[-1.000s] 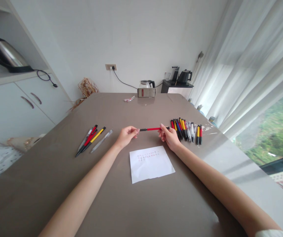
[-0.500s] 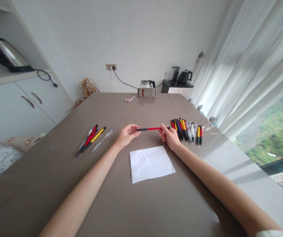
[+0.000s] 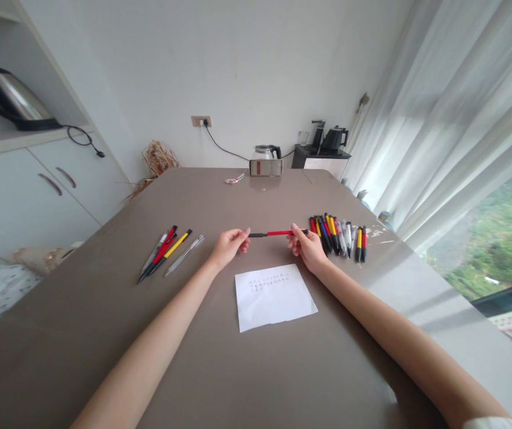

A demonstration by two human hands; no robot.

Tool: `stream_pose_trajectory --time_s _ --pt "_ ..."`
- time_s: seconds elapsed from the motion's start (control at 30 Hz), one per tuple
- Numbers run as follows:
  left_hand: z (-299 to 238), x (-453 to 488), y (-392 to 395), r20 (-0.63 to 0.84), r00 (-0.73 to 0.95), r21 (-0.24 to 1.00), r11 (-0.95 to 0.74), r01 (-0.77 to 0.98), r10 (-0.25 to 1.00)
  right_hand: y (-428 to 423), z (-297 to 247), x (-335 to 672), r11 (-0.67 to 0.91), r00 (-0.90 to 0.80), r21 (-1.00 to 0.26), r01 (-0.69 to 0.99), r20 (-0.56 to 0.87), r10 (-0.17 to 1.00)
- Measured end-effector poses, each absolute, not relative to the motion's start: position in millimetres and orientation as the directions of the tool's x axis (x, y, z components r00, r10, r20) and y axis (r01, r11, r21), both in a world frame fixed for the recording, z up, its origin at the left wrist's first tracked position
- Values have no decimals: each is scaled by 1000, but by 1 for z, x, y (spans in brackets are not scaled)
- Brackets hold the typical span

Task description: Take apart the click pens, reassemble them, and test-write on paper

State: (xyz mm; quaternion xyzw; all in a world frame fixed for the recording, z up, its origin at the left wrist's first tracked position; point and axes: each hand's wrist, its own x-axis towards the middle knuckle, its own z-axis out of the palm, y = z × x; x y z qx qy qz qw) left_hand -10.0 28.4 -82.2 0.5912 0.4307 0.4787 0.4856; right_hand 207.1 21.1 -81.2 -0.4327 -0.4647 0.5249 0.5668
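Observation:
A red pen with a black grip (image 3: 279, 233) lies level between my two hands, above the table. My left hand (image 3: 232, 245) pinches its black tip end between thumb and fingers. The other end, with the black top, is held by my right hand (image 3: 307, 245). Just below the hands, a white sheet of paper (image 3: 273, 304) with several lines of small handwriting rests on the table. To the right lies a row of pens (image 3: 331, 234) in red, yellow, blue and clear. A smaller group of pens (image 3: 166, 250) lies left of my left hand.
The brown table (image 3: 193, 369) stretches to the wall. At its far end stand a phone (image 3: 266, 168), a glass pot (image 3: 264, 152) and a small red-and-white item (image 3: 234, 179). A steel kettle (image 3: 14, 98) sits on the left shelf. White curtains (image 3: 416, 101) hang at the right.
My left fingers have closed on the pen's tip end, where they were looser before. A thin gap or line now shows between the black grip and the red barrel. My right hand stays put.

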Motion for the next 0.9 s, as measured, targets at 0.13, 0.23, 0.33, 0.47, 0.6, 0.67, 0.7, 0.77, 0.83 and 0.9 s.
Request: stream_pose_trajectory --time_s 0.13,0.23,0.33,0.47,0.6,0.67,0.7,0.77,0.83,0.9 --pt "-82 -9 29 166 135 985 -169 17 977 21 -81 207 74 13 -974 -214 73 997" --pt "-82 -9 29 177 107 984 -176 -23 978 22 -82 208 79 11 -969 -234 78 997" --pt "-82 -10 31 168 75 985 -163 -62 983 22 -84 208 82 12 -967 -242 81 997" --pt "-83 -12 33 160 66 983 -153 -106 985 23 -84 209 73 14 -965 -250 72 997" --pt "-84 -13 33 169 72 977 -158 -144 983 23 -83 209 69 9 -962 -264 70 998" --pt "-84 -13 33 173 82 973 -157 -168 982 23 -83 209 80 -9 -959 -271 86 996" --pt "-84 -12 33 174 84 971 -157 -181 981 22 -82 210 88 -21 -959 -271 97 995" --pt "-82 -12 33 173 73 965 -155 -210 982 21 -81 210 102 -49 -962 -254 118 992" --pt "-78 -11 32 170 54 957 -152 -245 984 20 -80 210 111 -84 -972 -208 130 988" --pt "-73 -10 31 165 50 949 -145 -280 985 20 -79 209 116 -121 -983 -144 134 984"
